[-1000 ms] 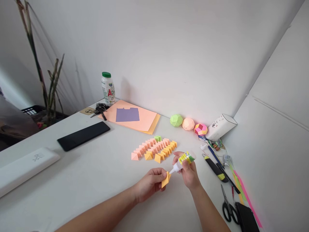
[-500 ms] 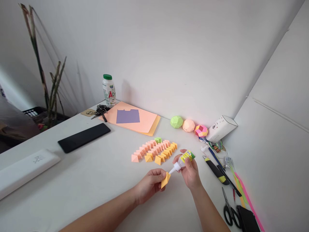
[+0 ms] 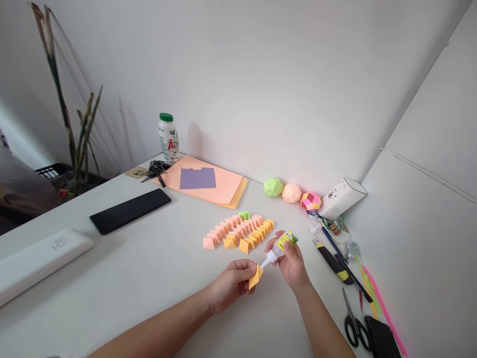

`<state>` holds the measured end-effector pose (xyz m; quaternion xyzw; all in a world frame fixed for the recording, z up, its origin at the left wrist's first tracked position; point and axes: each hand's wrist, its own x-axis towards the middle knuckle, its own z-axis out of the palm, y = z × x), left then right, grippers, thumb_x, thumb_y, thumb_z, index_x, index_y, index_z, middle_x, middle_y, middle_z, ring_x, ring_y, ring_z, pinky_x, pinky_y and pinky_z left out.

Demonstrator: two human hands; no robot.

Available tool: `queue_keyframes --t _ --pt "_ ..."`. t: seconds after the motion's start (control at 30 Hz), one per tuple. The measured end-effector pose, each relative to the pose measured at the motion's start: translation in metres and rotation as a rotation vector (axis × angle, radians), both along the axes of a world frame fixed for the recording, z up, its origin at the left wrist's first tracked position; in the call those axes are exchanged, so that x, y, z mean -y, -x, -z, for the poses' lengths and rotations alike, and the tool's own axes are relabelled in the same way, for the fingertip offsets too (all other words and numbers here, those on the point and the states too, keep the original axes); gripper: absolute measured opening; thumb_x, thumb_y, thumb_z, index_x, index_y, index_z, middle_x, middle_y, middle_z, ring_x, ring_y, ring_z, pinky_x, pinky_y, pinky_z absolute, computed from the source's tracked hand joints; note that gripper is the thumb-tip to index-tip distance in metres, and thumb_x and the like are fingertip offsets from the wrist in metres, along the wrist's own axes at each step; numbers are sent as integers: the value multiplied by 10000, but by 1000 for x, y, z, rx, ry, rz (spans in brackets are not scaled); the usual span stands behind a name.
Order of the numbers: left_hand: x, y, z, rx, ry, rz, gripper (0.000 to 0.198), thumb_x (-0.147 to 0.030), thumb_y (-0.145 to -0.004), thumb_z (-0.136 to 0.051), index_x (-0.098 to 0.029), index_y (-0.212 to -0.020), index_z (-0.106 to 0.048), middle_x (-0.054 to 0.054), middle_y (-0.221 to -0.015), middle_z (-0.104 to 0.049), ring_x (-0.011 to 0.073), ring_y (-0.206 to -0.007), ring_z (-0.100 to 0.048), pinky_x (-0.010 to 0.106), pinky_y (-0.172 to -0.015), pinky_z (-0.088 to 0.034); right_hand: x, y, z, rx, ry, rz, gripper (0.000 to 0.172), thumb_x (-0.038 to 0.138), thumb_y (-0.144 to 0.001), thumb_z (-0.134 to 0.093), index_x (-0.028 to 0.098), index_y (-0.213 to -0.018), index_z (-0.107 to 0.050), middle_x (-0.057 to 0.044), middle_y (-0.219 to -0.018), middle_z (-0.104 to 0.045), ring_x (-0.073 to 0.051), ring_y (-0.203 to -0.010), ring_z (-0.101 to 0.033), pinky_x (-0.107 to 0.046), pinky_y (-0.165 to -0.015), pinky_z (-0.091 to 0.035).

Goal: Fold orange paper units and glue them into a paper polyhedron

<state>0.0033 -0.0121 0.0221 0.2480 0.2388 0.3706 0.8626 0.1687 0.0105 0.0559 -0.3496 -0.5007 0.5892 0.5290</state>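
Observation:
My left hand (image 3: 235, 282) pinches a folded orange paper piece (image 3: 255, 278) between thumb and fingers. In my right hand (image 3: 294, 266) is a glue bottle (image 3: 278, 249) with a yellow-green label, tilted so its white nozzle points down to the left. The nozzle tip meets the top edge of the orange piece; whether glue is coming out is too small to see. Just beyond my hands stand rows of folded paper pieces: several pink ones (image 3: 240, 229), several orange ones (image 3: 257, 236) and a small green group (image 3: 244, 215) at the back.
Paper balls (image 3: 291, 193) and a white box (image 3: 343, 198) line the wall. To the right lie a utility knife (image 3: 333, 262), scissors (image 3: 356, 325) and a black phone (image 3: 383, 338). Paper sheets (image 3: 227, 189), a white bottle (image 3: 169, 139), a black slab (image 3: 130, 211) and a white case (image 3: 40, 263) sit leftward.
My right hand and the glue bottle have shifted slightly left and down along the orange piece's edge. My left hand holds almost still.

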Motion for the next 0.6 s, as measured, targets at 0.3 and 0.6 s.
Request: queue_keyframes --t 0.3,0.6 --pt "0 1 1 11 -5 -4 275 -324 -704 -692 -146 -567 -533 -28 -509 -466 77 -474 -358 232 -514 -280 2 2 -2 8 72 8 296 472 -847 -504 215 -992 -476 -27 -716 -621 -129 -503 -450 -249 -466 -334" --pt "1 0 1 20 -4 5 272 -326 -694 -700 -143 -574 -540 -26 -516 -469 74 -470 -356 234 -512 -278 0 3 -3 -15 75 58 315 495 -823 -528 224 -978 -484 -23 -722 -623 -137 -502 -462 -257 -467 -352"
